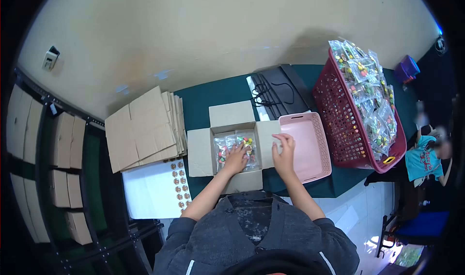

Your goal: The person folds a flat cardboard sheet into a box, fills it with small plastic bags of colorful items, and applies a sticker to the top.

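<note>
- The left hand (pixel 236 159) is lying flat and released on clear packets of coloured pieces (pixel 225 145) inside the open brown cardboard box (pixel 199 152) on the dark green desk (pixel 218 93).
- The right hand (pixel 284 154) is resting on the box's right flap; I cannot tell whether it is grasping.
- A pink plastic basket (pixel 316 141) is crowding the box's right edge.
- Round brown stickers (pixel 180 185), front-left of the box, are showing print too small to read.

The open box (pixel 227 151) sits between flat cardboard (pixel 143 129) leftward and two baskets (pixel 315 144) rightward.
</note>
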`<state>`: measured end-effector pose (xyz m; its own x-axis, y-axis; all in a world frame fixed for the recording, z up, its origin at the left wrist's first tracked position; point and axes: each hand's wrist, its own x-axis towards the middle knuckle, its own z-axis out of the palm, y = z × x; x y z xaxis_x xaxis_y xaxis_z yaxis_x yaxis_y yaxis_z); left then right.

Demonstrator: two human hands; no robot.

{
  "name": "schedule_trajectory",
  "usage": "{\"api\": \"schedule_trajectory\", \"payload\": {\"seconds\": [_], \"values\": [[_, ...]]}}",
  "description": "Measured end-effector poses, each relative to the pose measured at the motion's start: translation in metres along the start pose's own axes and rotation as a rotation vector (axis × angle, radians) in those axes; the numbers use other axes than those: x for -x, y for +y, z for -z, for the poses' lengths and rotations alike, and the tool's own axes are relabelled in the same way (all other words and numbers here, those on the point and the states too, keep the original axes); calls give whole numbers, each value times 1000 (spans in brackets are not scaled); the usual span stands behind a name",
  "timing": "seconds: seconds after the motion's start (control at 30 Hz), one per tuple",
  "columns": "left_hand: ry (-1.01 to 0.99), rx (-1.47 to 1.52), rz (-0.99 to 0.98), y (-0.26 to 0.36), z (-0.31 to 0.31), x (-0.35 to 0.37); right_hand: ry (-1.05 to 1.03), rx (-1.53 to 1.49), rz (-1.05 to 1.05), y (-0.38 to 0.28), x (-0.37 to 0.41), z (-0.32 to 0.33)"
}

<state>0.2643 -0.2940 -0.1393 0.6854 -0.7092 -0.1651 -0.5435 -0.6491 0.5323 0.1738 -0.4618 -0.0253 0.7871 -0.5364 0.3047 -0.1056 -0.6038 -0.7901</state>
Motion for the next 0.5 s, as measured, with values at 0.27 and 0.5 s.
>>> {"api": "schedule_trajectory", "payload": {"seconds": [0.27,0.5], "values": [[40,-60,192,-9,18,15,675,552,242,-2,-81,177],[-89,-136,143,-26,29,12,541,947,-314,85,-114,301]]}}
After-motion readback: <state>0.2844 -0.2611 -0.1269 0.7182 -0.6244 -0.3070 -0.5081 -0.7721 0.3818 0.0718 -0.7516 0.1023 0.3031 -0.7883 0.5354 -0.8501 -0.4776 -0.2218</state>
